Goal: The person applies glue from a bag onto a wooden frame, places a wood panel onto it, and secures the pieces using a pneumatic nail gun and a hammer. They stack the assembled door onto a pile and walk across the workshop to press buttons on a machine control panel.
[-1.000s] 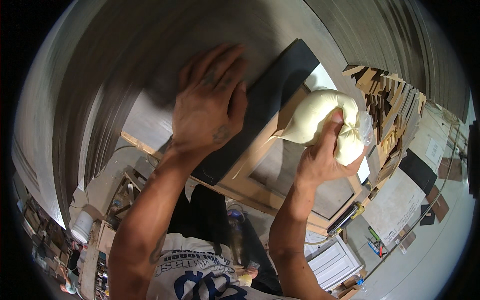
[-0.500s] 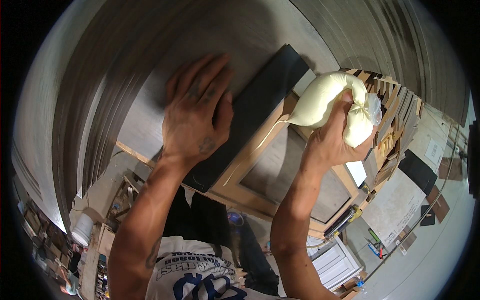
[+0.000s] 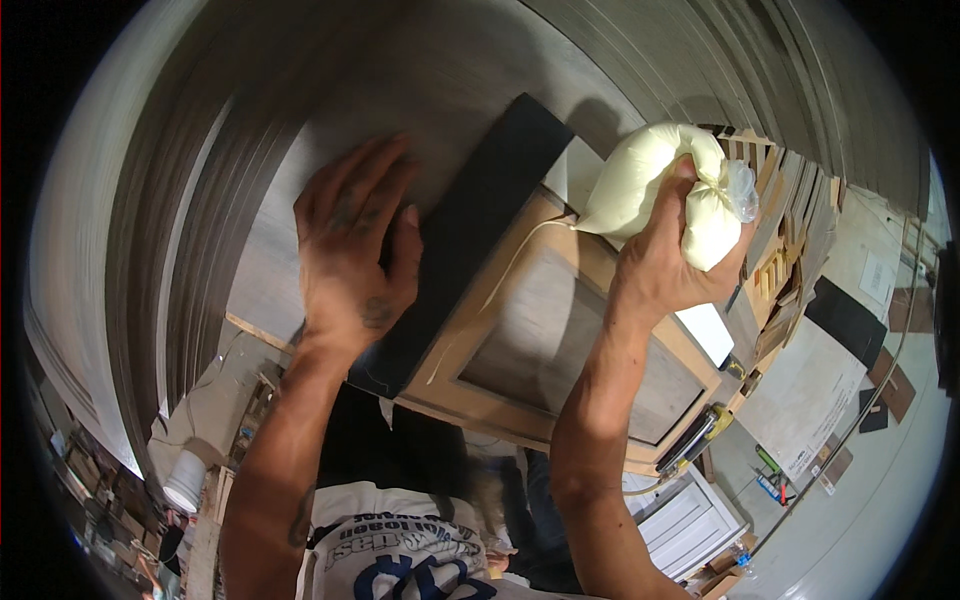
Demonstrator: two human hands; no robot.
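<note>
My right hand (image 3: pixel 675 235) grips the twisted neck of a plump piping bag (image 3: pixel 635 185) filled with pale yellow paste. Its narrow tip rests at or just over the upper left corner of a wooden frame (image 3: pixel 490 412). From that tip a thin bead of paste (image 3: pixel 505 268) runs down the frame's left rail and curves at the top. A grey-brown panel (image 3: pixel 540 350) sits inside the frame. My left hand (image 3: pixel 350 230) is open, fingers stretched over a grey board (image 3: pixel 270 255); whether it touches is unclear. Beside it lies a black strip (image 3: pixel 480 210) along the frame.
Stacked grey boards (image 3: pixel 170 220) rise at the left, and more sheets (image 3: pixel 720 60) stand at the far right. Many wood offcuts (image 3: pixel 790 220) are piled beyond my right hand. A yellow-and-black tool (image 3: pixel 695 440) lies by the frame's right edge. A white bucket (image 3: pixel 187 480) stands lower left.
The bag's tip has moved toward the frame's upper corner, and the bead is longer, bending there. My left hand has shifted left, away from the black strip. The whole view has shifted slightly.
</note>
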